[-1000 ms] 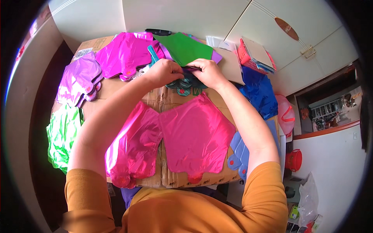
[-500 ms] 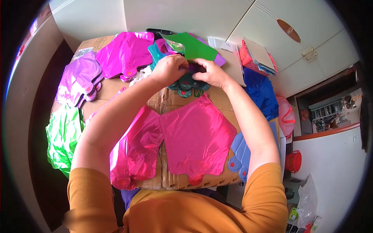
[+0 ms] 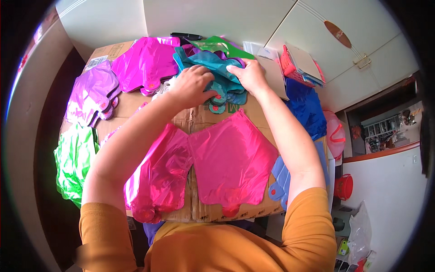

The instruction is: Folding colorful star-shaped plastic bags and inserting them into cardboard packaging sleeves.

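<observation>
Toward the far middle of the cardboard surface lies a stack of teal foil pieces (image 3: 222,67), which look like flat, uninflated balloons with rounded tabs and red dots. My left hand (image 3: 192,85) rests on the left part of the stack, thumb apart from the bent fingers. At its upper right, my right hand (image 3: 252,78) pinches the teal foil's edge, thumb on top. A purple foil edge (image 3: 235,59) shows beside these fingers. Behind lies a green foil piece (image 3: 216,45), partly covered. Nearer me are two pink foil pieces, a right one (image 3: 233,158) and a left one (image 3: 165,167).
Magenta (image 3: 147,63), lilac (image 3: 92,93) and bright green foil stacks (image 3: 77,163) line the left side. Blue (image 3: 306,109) and periwinkle foil (image 3: 282,177) lie at the right. A red basket (image 3: 287,65) holds cards at the back right. White cabinets (image 3: 213,18) stand behind the cardboard (image 3: 190,119).
My hands have moved apart, the right one outward. The teal foil now spreads wide between them, and the green piece behind shows less. A purple edge has come into view.
</observation>
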{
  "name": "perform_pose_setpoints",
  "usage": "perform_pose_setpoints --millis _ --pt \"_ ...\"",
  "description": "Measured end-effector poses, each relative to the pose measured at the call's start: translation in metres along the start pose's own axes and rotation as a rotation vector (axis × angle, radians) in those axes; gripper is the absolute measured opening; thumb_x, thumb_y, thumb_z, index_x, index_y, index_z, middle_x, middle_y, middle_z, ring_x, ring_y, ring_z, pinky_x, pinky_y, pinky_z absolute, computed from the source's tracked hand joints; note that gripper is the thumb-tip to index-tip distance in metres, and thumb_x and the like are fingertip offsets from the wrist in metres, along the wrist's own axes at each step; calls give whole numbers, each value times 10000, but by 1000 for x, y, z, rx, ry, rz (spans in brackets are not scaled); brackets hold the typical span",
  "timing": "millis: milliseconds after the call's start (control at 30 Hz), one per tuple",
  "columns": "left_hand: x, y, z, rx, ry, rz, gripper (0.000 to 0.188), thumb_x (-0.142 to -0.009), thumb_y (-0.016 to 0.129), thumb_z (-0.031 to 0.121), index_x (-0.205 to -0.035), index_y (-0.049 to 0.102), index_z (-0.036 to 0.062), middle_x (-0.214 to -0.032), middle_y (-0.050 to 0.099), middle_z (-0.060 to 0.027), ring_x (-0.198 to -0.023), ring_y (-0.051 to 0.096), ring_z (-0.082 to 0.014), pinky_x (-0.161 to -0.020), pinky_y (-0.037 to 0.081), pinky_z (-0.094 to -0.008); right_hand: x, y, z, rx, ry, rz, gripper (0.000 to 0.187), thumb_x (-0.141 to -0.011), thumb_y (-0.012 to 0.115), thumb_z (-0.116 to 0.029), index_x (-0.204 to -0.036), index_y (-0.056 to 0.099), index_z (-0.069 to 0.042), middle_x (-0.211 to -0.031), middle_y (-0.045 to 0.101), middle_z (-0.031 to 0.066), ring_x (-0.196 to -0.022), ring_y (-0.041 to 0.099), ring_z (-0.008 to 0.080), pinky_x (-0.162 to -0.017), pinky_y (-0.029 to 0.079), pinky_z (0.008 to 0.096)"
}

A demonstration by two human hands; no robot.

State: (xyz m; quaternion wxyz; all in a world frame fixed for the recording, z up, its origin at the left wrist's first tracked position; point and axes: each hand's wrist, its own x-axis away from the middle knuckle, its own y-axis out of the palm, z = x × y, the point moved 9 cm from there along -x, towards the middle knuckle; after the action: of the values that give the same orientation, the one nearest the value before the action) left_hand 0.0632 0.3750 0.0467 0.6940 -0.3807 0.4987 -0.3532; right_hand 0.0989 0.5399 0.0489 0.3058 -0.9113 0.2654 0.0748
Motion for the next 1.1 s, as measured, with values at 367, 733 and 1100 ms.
perform_pose_setpoints --millis 367,733,1100 --pt "-4 16 -27 -19 -193 -204 687 -767 655 611 -1264 572 146 -1207 562 -118 -1182 511 -334 -961 449 -457 -108 -144 7 -47 136 423 371 -686 773 -215 -865 680 96 -784 692 187 -720 668 242 -667 531 389" --pt "-5 13 -27 -20 -240 -221 670 -753 667 595 -1256 591 158 -1256 559 -100 -1211 496 -319 -1008 427 -433 -124 -351 -10 152 244 549 427 -746 783 -195 -1029 627 84 -934 669 165 -754 650 248 -668 544 378" --pt "-17 6 -22 139 -283 -286 501 -852 670 428 -1199 615 71 -1224 546 -171 -1161 526 -354 -1010 415 -444 65 -470 -66 911 294 366 355 -834 682 -312 -1072 673 -48 -946 704 139 -860 672 277 -735 515 343"
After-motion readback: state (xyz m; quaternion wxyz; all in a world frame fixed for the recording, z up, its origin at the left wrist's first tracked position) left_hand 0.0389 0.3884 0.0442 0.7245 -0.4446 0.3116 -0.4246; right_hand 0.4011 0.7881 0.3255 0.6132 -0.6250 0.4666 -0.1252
